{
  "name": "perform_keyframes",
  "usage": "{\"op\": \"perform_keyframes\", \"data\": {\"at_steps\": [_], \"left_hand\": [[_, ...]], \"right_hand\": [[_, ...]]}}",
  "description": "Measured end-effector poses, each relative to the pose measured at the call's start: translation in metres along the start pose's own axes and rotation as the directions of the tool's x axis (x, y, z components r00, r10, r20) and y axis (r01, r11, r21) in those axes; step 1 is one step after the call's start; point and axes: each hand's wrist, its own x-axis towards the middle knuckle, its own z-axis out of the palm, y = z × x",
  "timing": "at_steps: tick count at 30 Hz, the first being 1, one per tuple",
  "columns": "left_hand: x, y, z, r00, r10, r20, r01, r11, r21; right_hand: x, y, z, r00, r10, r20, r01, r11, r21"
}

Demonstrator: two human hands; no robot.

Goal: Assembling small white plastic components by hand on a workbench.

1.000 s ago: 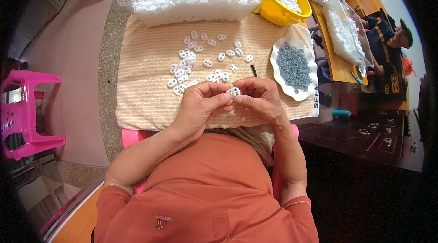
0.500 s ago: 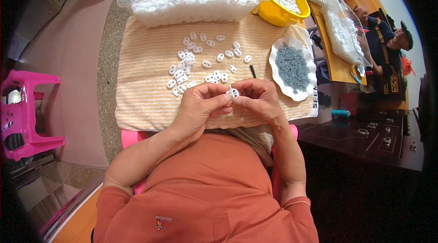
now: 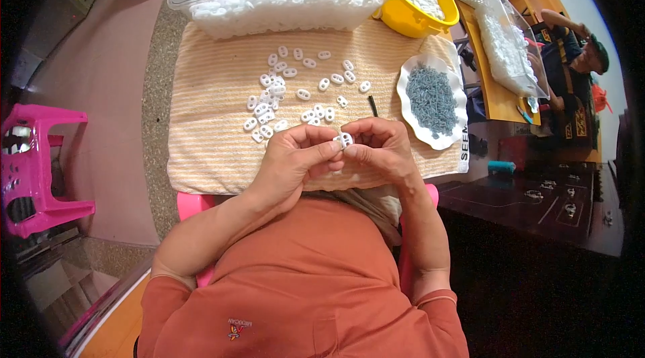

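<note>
Between my fingertips, over the near part of a striped towel [image 3: 222, 123], is a small white oval plastic piece with two holes [image 3: 345, 140]. My left hand [image 3: 301, 151] pinches it from the left with thumb and fingers. From the other side, my right hand [image 3: 377, 146] grips the same piece with thumb and forefinger. Just beyond my hands lie several loose white two-hole pieces [image 3: 304, 95], some heaped at the left. A short black stick [image 3: 373, 106] rests on the towel past my right hand. Any smaller part inside my grip is hidden.
At the far side stand a clear bin [image 3: 282, 12] and a yellow basin [image 3: 416, 22], both full of white pieces. A scalloped white dish [image 3: 408, 113] of small grey pieces [image 3: 432, 103] sits right. A co-worker [image 3: 574, 56] is beyond another bin [image 3: 510, 56]; a pink stool [image 3: 47, 170] stands left.
My hands stay almost in place, with the white piece turned slightly between the fingertips. At the far right, the co-worker has raised an arm toward the head.
</note>
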Motion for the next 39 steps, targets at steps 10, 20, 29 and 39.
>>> {"op": "perform_keyframes", "data": {"at_steps": [10, 20, 29, 39], "left_hand": [[0.001, 0.002, 0.000, 0.999, -0.039, -0.022, 0.039, 0.999, -0.020], [0.004, 0.001, -0.002, 0.997, -0.073, -0.012, 0.073, 0.997, -0.031], [0.003, 0.002, -0.001, 0.992, -0.123, -0.003, 0.122, 0.988, -0.100], [0.003, 0.001, -0.002, 0.990, -0.137, 0.006, 0.138, 0.987, -0.082]], "right_hand": [[0.000, 0.001, -0.003, 1.000, 0.028, -0.005, -0.028, 0.999, -0.042], [-0.001, -0.004, 0.003, 0.998, 0.062, -0.031, -0.059, 0.996, 0.073], [-0.002, -0.006, 0.006, 0.998, 0.054, -0.024, -0.049, 0.984, 0.169], [-0.002, 0.000, 0.002, 0.999, 0.022, -0.042, -0.019, 0.997, 0.080]]}}
